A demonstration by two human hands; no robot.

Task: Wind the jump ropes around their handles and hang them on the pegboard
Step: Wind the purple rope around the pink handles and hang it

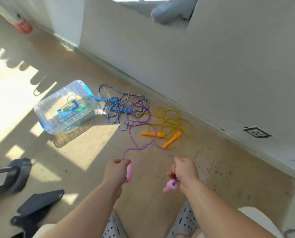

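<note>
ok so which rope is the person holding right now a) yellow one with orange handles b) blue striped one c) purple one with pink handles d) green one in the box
c: the left hand and right hand each hold a pink-handled end of the purple rope, while the yellow rope and blue rope lie loose on the floor.

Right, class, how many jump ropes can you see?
4: purple rope held by left hand and right hand; blue rope and yellow rope on the floor; green rope in the clear box, perhaps hiding more.
</note>
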